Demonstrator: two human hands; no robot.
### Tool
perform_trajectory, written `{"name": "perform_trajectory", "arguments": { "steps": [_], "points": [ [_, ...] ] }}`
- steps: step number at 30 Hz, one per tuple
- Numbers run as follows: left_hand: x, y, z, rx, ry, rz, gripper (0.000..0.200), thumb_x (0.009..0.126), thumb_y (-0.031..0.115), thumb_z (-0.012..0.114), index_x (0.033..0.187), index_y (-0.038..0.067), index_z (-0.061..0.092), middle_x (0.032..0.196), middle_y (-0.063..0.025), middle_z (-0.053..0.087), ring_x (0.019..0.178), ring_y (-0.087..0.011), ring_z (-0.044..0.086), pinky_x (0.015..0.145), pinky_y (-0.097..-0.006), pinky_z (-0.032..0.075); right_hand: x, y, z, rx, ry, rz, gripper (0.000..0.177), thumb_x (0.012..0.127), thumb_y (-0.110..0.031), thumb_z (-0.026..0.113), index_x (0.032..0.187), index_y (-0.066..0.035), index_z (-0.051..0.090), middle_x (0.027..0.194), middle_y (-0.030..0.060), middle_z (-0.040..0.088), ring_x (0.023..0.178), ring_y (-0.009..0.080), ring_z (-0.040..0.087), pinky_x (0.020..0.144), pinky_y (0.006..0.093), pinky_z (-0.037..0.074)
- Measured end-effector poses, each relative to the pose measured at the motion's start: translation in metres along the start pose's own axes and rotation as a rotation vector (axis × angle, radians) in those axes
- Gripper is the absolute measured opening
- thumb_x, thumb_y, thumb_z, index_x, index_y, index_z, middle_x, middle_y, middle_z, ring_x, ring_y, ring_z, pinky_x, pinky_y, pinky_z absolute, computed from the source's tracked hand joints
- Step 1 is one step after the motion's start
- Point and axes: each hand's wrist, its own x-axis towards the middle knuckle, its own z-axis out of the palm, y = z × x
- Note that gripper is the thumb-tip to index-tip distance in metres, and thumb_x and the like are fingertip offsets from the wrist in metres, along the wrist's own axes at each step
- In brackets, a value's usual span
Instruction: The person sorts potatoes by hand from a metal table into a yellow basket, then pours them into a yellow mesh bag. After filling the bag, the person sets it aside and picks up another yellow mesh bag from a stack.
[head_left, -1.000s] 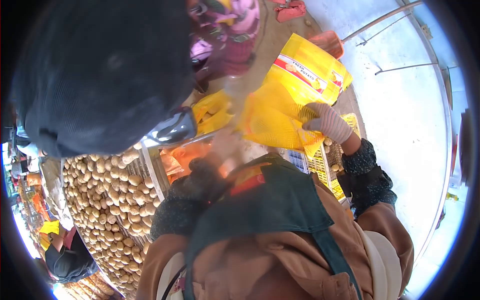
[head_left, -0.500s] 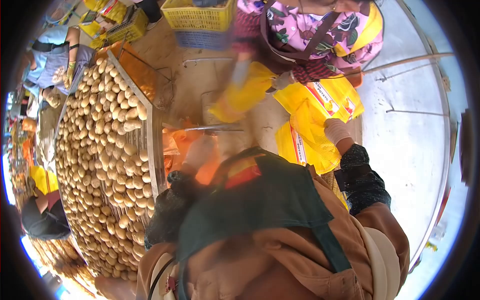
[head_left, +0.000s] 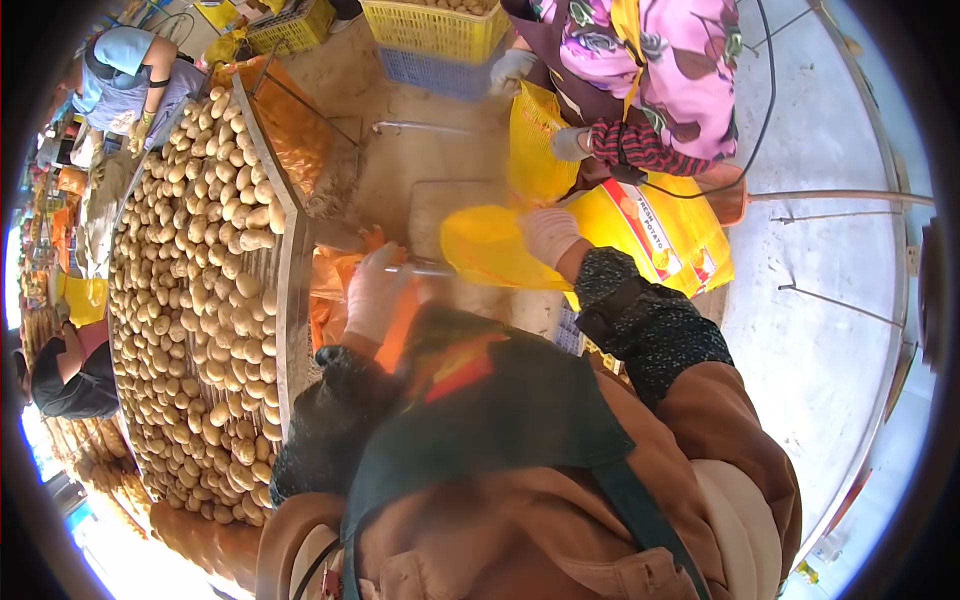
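Observation:
My right hand [head_left: 550, 236], in a pale glove, is closed on the end of a yellow mesh bag [head_left: 488, 245], which stretches out to the left and is blurred. Just right of it lies a full-looking yellow bag [head_left: 655, 228] printed "FRESH POTATO". My left hand [head_left: 372, 297], also gloved, is beside orange plastic sheeting [head_left: 328, 290] and a thin metal bar; its fingers look extended and somewhat apart. Across from me, a co-worker's gloved hand [head_left: 570, 144] is at another yellow mesh bag [head_left: 538, 150]; that person's other hand [head_left: 513, 70] is near a crate.
Potatoes [head_left: 200, 320] cover a sloping table with a metal edge [head_left: 292, 240] at left. A yellow crate [head_left: 440, 28] on a blue crate [head_left: 430, 72] stands at the back. Other people work at far left. A pale metal surface [head_left: 810, 370] with rods lies right.
My right hand has moved left from the printed bags, pulling a yellow mesh bag along. My left hand has shifted slightly left. The co-worker's blurred yellow bag has moved right, closer to their body.

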Motion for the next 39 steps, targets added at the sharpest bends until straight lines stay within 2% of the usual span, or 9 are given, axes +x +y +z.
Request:
{"name": "perform_trajectory", "arguments": {
  "steps": [4, 8, 9, 12, 15, 21, 28, 31, 39],
  "points": [
    [0.063, 0.056, 0.013, 0.554, 0.031, 0.386, 0.064, 0.086, 0.029, 0.073, 0.141, 0.005, 0.053, 0.132, -0.0168, 0.062, 0.125, -0.0302, 0.057, 0.110, -0.0481, 0.038, 0.052, -0.054, -0.035, -0.064, -0.076, -0.082, 0.015, 0.086, -0.013, 0.058, 0.083, -0.007, 0.072, 0.075, 0.0205, 0.070, 0.071, 0.0402, 0.070, 0.061, 0.0506, 0.055],
    [0.127, 0.023, 0.029, 0.767, -0.313, 0.430, 0.053, 0.089, 0.029, 0.067, 0.138, 0.010, 0.056, 0.126, -0.0136, 0.066, 0.120, -0.0275, 0.061, 0.111, -0.0526, 0.034, 0.096, -0.084, -0.028, 0.053, -0.080, -0.062, 0.015, 0.085, -0.013, 0.059, 0.090, -0.007, 0.072, 0.084, 0.0174, 0.072, 0.076, 0.0394, 0.070, 0.065, 0.0515, 0.055],
    [0.149, 0.013, 0.027, 0.821, -0.533, 0.319, 0.040, 0.093, 0.021, 0.061, 0.131, 0.011, 0.058, 0.117, -0.0120, 0.069, 0.113, -0.0281, 0.065, 0.104, -0.0488, 0.041, 0.103, -0.088, -0.032, 0.073, -0.081, -0.032, 0.016, 0.085, -0.013, 0.059, 0.092, -0.006, 0.072, 0.086, 0.0171, 0.072, 0.078, 0.0388, 0.070, 0.067, 0.0514, 0.055],
    [0.170, -0.011, 0.006, 0.722, -0.499, 0.262, 0.033, 0.094, 0.014, 0.058, 0.126, 0.008, 0.059, 0.111, -0.0135, 0.071, 0.104, -0.0312, 0.069, 0.091, -0.0462, 0.051, 0.122, -0.080, -0.005, 0.029, -0.086, 0.032, 0.017, 0.085, -0.013, 0.059, 0.094, -0.006, 0.072, 0.092, 0.0170, 0.071, 0.085, 0.0374, 0.069, 0.075, 0.0505, 0.055],
    [0.196, -0.055, 0.003, 0.674, -0.484, 0.308, 0.025, 0.088, 0.014, 0.060, 0.113, 0.009, 0.065, 0.110, -0.0163, 0.071, 0.095, -0.0311, 0.072, 0.076, -0.0444, 0.056, 0.142, -0.077, 0.004, -0.093, -0.152, 0.079, 0.018, 0.085, -0.012, 0.059, 0.096, -0.006, 0.071, 0.096, 0.0174, 0.070, 0.091, 0.0368, 0.068, 0.081, 0.0490, 0.054],
    [0.242, -0.106, -0.001, 0.700, -0.753, 0.448, 0.014, 0.092, 0.012, 0.061, 0.102, 0.003, 0.067, 0.100, -0.0191, 0.071, 0.090, -0.0356, 0.071, 0.069, -0.0448, 0.058, 0.170, -0.072, 0.020, -0.010, -0.351, 0.373, 0.021, 0.089, -0.012, 0.058, 0.104, -0.008, 0.073, 0.102, 0.0154, 0.072, 0.098, 0.0351, 0.070, 0.083, 0.0442, 0.056],
    [0.282, -0.110, -0.002, 0.709, -0.625, 0.273, 0.018, 0.088, 0.011, 0.060, 0.102, 0.007, 0.071, 0.109, -0.0159, 0.071, 0.099, -0.0309, 0.072, 0.075, -0.0426, 0.059, 0.187, -0.066, -0.002, 0.042, -0.442, 0.434, 0.021, 0.092, -0.013, 0.056, 0.103, -0.008, 0.073, 0.101, 0.0158, 0.073, 0.099, 0.0353, 0.070, 0.085, 0.0427, 0.056],
    [0.293, -0.111, 0.000, 0.707, -0.585, 0.259, 0.016, 0.090, 0.012, 0.060, 0.101, 0.008, 0.070, 0.108, -0.0142, 0.071, 0.101, -0.0317, 0.070, 0.079, -0.0425, 0.058, 0.188, -0.043, 0.021, 0.190, -0.181, 0.481, 0.020, 0.087, -0.021, 0.062, 0.098, -0.006, 0.071, 0.096, 0.0173, 0.072, 0.094, 0.0410, 0.068, 0.086, 0.0458, 0.053],
    [0.320, -0.132, 0.012, 0.477, -0.437, 0.010, 0.022, 0.090, 0.013, 0.062, 0.110, 0.006, 0.069, 0.108, -0.0162, 0.071, 0.102, -0.0351, 0.067, 0.085, -0.0428, 0.054, 0.227, 0.009, 0.055, 0.342, -0.169, 0.758, 0.029, 0.087, -0.013, 0.061, 0.114, -0.007, 0.071, 0.116, 0.0199, 0.070, 0.108, 0.0381, 0.067, 0.095, 0.0439, 0.052]
  ]
}}
